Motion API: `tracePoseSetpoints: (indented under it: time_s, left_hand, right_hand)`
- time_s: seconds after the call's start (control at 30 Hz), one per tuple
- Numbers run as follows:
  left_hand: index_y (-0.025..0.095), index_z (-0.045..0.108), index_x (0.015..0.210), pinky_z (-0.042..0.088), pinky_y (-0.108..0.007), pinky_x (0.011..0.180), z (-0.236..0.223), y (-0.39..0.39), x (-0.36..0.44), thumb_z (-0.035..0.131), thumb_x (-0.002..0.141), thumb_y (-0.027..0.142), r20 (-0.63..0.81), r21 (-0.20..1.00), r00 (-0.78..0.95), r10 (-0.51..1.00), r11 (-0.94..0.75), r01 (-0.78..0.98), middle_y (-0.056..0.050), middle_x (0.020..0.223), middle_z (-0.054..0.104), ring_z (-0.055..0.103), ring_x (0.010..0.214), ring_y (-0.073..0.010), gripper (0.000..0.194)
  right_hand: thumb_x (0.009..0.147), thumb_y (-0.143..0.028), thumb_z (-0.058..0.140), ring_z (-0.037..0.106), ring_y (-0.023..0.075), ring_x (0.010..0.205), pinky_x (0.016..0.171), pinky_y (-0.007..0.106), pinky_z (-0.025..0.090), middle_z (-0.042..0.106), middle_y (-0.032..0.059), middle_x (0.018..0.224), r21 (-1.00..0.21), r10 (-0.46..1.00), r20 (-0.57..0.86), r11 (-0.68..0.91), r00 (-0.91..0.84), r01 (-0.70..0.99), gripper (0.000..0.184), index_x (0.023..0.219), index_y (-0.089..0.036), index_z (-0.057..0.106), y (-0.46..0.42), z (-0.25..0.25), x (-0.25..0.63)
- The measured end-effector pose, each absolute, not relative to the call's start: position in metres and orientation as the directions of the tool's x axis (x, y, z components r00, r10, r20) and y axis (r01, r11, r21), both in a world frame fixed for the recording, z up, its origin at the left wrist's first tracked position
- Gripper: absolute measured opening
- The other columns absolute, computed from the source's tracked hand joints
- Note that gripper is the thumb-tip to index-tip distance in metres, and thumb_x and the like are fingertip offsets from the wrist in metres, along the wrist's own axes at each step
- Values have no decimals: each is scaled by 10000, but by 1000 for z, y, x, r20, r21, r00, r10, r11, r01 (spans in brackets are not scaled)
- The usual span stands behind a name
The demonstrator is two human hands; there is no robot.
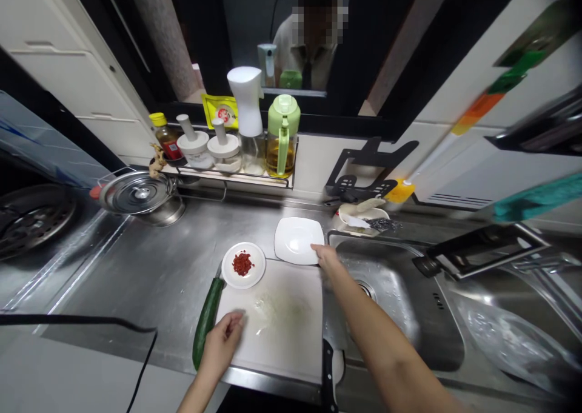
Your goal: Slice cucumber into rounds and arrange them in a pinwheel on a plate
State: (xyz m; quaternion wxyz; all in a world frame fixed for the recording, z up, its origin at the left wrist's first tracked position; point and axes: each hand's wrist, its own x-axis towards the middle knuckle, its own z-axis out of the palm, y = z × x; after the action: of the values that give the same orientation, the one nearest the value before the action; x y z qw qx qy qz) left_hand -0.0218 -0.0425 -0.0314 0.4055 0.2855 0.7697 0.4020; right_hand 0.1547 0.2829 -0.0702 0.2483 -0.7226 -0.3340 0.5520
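Nearest, the right forearm (377, 325) stretches over the steel worktop (186, 237), which carries a white cutting board (286, 355). At the board's far edge, toward the right, sits a squarish white plate (295, 241), its longer side running left to right. The right hand (325, 255), the nearer one, touches its near right corner; the plate extends leftward and away from those fingers, though I cannot tell whether they pinch the rim. Along the board's left edge, a cucumber-like vegetable (207, 327) points away lengthwise; beside it, the left hand (225, 335) has loosely curled fingers, nothing visible inside. Beyond, a round dish (259, 268) holds red pieces (242, 263).
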Motion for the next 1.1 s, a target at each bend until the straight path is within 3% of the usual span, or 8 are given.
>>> tracePoseSetpoints:
  time_s: [0.23,0.4,0.53,0.8,0.97,1.1]
  left_hand:
    - [210,635,980,482,-299,699,-24,-49,-49,477,782,493,-259,717,-651,714,593,365,-47,821,659,598,715,-183,380]
    - [161,578,1046,418,-415,887,-28,-40,-73,505,779,398,-30,470,-722,691,647,600,-121,988,592,544,969,-271,365]
    - [143,515,1091,419,-425,866,-38,-27,-81,552,757,380,-84,349,-756,649,730,588,-128,1028,560,515,1019,-291,411]
    - [160,498,1063,452,-377,804,-38,-35,-87,513,772,403,-135,439,-715,686,688,578,-116,976,591,580,931,-277,379]
    - [219,540,1022,462,-336,780,-20,-52,-64,546,744,438,-225,611,-563,795,565,554,-59,938,642,614,847,-232,354]
    - [221,590,1017,455,-310,806,-10,-39,-18,585,729,383,-298,777,-318,900,422,468,-47,957,664,613,879,-212,330]
  right_hand:
    - [784,-313,656,577,208,1005,868,409,462,619,97,1077,-565,819,-500,-555,282,610,274,977,-123,608,286,-59,159]
    - [585,-238,780,576,298,1045,828,354,476,641,196,1024,-509,875,-403,-459,270,728,424,953,-108,613,277,-56,154]
    - [612,-229,739,572,299,1046,815,338,471,644,197,997,-496,908,-343,-393,241,775,414,979,-96,600,268,-53,153]
    - [764,-256,575,531,255,1076,896,299,382,607,182,1064,-501,970,-227,-194,88,844,361,1083,-87,568,236,-22,182]
    - [776,-290,554,598,240,898,788,303,416,635,117,943,-479,967,-247,-72,-55,875,296,1041,-158,566,130,-13,228]
    - [808,-308,525,600,259,876,677,309,434,609,120,974,-271,954,-274,42,-119,962,290,1083,-215,540,48,-29,245]
